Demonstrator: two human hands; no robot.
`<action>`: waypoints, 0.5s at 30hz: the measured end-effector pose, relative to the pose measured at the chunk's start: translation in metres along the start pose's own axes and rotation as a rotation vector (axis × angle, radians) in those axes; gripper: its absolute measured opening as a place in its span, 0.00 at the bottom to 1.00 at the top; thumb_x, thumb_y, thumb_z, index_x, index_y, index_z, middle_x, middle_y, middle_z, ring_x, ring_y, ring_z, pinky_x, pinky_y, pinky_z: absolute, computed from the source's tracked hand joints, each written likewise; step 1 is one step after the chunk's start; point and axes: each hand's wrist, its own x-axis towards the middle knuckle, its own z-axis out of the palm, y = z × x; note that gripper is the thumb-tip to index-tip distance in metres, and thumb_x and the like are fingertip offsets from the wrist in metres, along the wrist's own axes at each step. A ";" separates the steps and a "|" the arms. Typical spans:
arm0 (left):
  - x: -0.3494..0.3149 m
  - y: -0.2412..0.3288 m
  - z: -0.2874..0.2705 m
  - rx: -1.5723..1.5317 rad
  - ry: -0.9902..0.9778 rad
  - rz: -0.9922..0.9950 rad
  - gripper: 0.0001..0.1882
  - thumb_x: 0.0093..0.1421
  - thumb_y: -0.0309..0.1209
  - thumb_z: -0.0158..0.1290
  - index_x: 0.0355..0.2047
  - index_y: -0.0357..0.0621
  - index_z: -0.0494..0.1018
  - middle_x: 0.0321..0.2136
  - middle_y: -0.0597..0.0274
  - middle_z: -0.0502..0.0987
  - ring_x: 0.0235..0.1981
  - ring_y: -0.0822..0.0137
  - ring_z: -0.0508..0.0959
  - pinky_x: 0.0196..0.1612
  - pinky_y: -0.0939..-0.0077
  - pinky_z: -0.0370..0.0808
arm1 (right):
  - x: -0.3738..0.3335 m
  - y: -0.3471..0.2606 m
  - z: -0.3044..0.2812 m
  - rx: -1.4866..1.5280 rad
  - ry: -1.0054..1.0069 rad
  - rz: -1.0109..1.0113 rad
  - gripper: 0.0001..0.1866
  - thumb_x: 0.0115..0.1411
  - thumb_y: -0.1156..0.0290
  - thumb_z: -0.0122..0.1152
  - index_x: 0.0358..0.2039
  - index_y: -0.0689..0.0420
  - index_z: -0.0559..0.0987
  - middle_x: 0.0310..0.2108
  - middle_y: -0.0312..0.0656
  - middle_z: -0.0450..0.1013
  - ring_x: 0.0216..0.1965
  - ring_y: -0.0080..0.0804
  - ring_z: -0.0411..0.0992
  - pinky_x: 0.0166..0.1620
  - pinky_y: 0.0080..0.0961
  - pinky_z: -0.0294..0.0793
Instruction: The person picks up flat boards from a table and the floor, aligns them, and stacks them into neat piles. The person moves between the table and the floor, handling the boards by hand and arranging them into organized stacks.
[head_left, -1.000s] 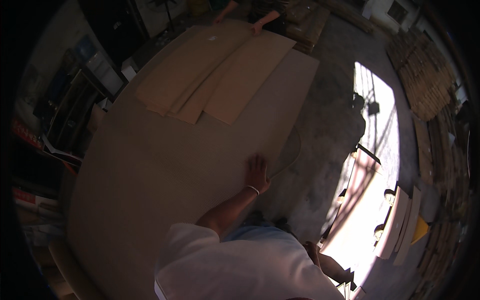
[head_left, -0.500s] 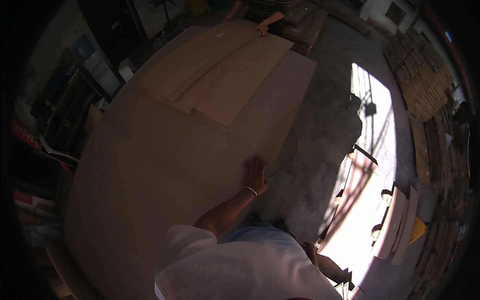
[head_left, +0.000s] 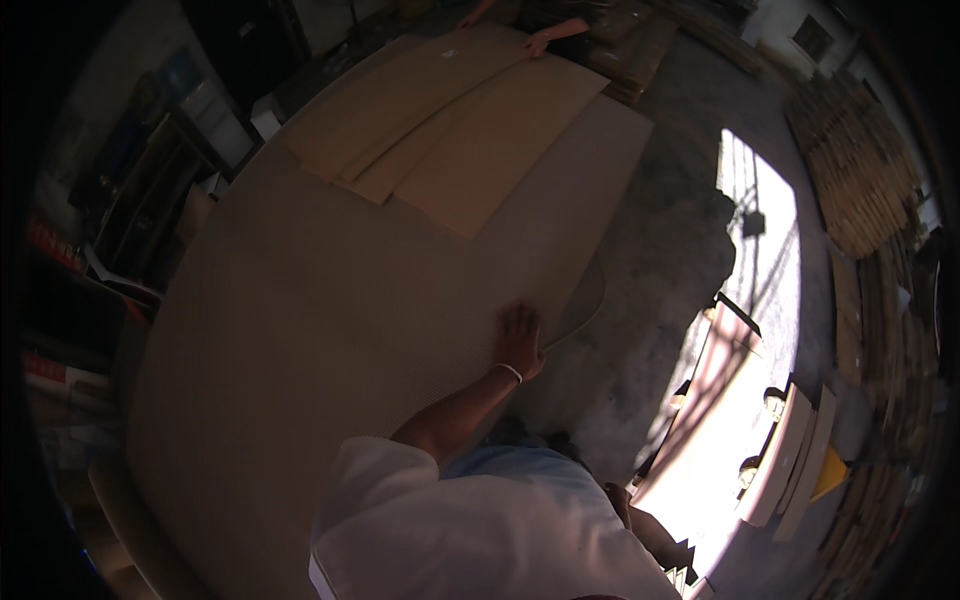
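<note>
My left hand [head_left: 520, 338] lies flat with its fingers spread on a large brown corrugated cardboard sheet [head_left: 300, 320], close to its right edge. A white band circles that wrist. At the far end of the sheet lie several overlapping smooth brown cardboard pieces [head_left: 500, 140], slightly fanned. Another person's hand [head_left: 537, 43] rests on their far edge, with a second hand of that person to its left. Low at the right, beside my white shirt, what seems to be my right hand [head_left: 618, 498] shows only as a dark shape; its fingers cannot be made out.
Right of the sheet is concrete floor [head_left: 640, 270] with a bright sunlit strip. Wheeled carts bearing flat boards [head_left: 785, 460] stand there, near a yellow piece [head_left: 829, 475]. Tall cardboard stacks [head_left: 855, 165] line the right wall. Dark shelving [head_left: 150, 185] stands on the left.
The view has shifted a little, moving the far scene right and up. The far pieces look more fanned, with another edge showing. My left hand stays flat on the sheet.
</note>
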 end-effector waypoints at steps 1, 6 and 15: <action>0.000 0.000 0.000 -0.002 -0.007 -0.005 0.44 0.51 0.43 0.55 0.64 0.35 0.52 0.65 0.39 0.50 0.67 0.41 0.46 0.68 0.45 0.43 | 0.000 0.000 0.000 -0.001 0.000 0.001 0.14 0.56 0.63 0.57 0.39 0.57 0.75 0.30 0.45 0.73 0.28 0.39 0.73 0.26 0.31 0.70; 0.000 0.001 -0.003 0.019 -0.033 -0.009 0.43 0.52 0.43 0.55 0.64 0.35 0.53 0.65 0.40 0.50 0.68 0.43 0.45 0.68 0.43 0.42 | 0.001 -0.002 0.002 -0.014 -0.004 0.009 0.14 0.56 0.63 0.57 0.40 0.57 0.75 0.31 0.45 0.73 0.29 0.39 0.73 0.27 0.31 0.71; 0.001 0.002 -0.014 0.074 -0.063 -0.011 0.44 0.52 0.45 0.54 0.64 0.35 0.53 0.66 0.41 0.49 0.69 0.44 0.44 0.67 0.41 0.42 | 0.003 -0.005 0.003 -0.032 -0.002 0.014 0.15 0.56 0.63 0.57 0.40 0.58 0.75 0.32 0.46 0.74 0.31 0.40 0.73 0.29 0.32 0.71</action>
